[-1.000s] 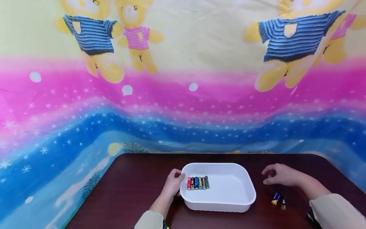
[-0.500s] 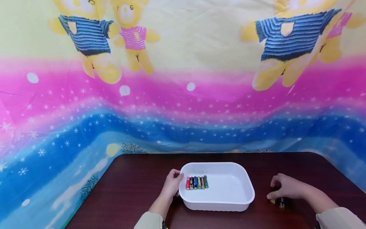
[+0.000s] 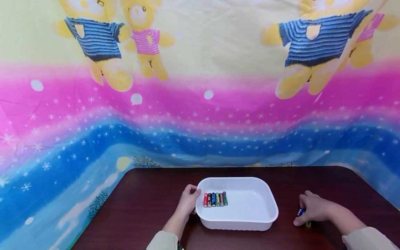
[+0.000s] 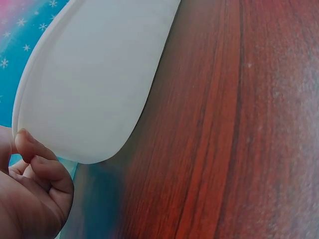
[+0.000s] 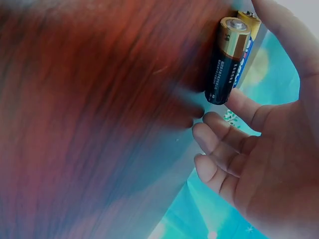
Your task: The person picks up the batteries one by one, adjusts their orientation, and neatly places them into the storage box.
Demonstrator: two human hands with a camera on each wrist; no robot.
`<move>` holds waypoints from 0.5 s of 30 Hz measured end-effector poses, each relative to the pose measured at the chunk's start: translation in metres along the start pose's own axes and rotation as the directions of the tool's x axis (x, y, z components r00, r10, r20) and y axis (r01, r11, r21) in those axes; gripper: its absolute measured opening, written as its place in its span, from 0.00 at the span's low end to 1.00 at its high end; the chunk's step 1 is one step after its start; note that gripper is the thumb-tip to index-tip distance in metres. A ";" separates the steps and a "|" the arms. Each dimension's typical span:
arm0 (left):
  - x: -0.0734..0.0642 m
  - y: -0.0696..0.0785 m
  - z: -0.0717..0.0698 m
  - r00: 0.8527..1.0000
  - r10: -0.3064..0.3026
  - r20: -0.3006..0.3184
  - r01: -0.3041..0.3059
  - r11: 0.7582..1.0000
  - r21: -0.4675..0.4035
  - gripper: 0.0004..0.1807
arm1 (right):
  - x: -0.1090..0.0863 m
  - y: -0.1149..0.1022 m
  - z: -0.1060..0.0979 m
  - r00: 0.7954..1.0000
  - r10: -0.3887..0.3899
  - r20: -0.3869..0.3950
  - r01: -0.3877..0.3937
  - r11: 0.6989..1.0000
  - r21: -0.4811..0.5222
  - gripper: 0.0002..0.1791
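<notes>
My left hand (image 3: 188, 200) grips the left rim of a white plastic tray (image 3: 250, 205), thumb on top and fingers curled beneath; the left wrist view shows this rim pinched. Inside the tray, at its left, several batteries (image 3: 214, 200) of different colours lie side by side in a row. On the table right of the tray, my right hand (image 3: 315, 207) pinches a blue battery (image 5: 244, 62) with a gold end between thumb and index finger. A black battery (image 5: 223, 64) with a gold end lies beside it, partly hidden by the hand in the head view.
A dark red-brown wooden table (image 3: 150, 201) carries everything. Behind it hangs a printed cloth (image 3: 200, 114) with bears and snowflakes, along the table's far edge. The tray's right wall stands between the right hand and the row of batteries.
My right hand has come down towards me onto the two loose batteries and has closed its thumb and index finger on the blue one. The left hand still holds the tray's rim.
</notes>
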State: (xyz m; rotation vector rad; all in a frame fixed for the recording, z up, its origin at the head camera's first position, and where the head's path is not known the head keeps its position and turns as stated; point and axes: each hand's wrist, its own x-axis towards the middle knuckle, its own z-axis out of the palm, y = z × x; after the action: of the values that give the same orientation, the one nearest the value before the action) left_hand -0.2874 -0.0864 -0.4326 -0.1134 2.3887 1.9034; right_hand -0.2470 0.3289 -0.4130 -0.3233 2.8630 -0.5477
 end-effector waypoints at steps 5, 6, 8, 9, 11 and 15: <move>0.000 0.001 0.000 1.000 0.001 0.005 -0.001 1.000 -0.001 0.13 | 0.001 0.000 0.001 1.000 0.006 0.001 -0.006 1.000 -0.026 0.27; 0.000 0.001 0.000 1.000 0.000 0.006 0.000 1.000 -0.002 0.13 | 0.001 0.001 0.001 1.000 0.002 0.000 -0.002 0.999 -0.033 0.26; 0.000 0.000 0.000 1.000 0.001 0.006 -0.001 1.000 -0.002 0.13 | 0.002 0.002 0.002 1.000 0.005 -0.002 -0.005 0.999 -0.040 0.26; 0.001 0.000 0.000 1.000 -0.001 0.006 0.001 1.000 -0.003 0.13 | 0.003 0.003 0.002 1.000 0.008 -0.002 -0.008 0.999 -0.039 0.27; 0.001 0.001 0.000 1.000 -0.004 0.006 0.004 1.000 -0.006 0.13 | 0.003 0.004 0.003 1.000 0.001 -0.004 -0.001 0.999 -0.039 0.26; 0.002 0.001 0.000 1.000 -0.008 0.007 0.008 1.000 -0.009 0.13 | 0.004 0.007 0.003 1.000 -0.007 -0.018 0.006 1.000 -0.027 0.26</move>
State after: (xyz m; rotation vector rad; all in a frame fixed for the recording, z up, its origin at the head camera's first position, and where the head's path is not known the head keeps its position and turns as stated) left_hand -0.2896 -0.0862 -0.4323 -0.1170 2.3717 1.9087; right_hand -0.2513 0.3336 -0.4190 -0.3340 2.8897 -0.5160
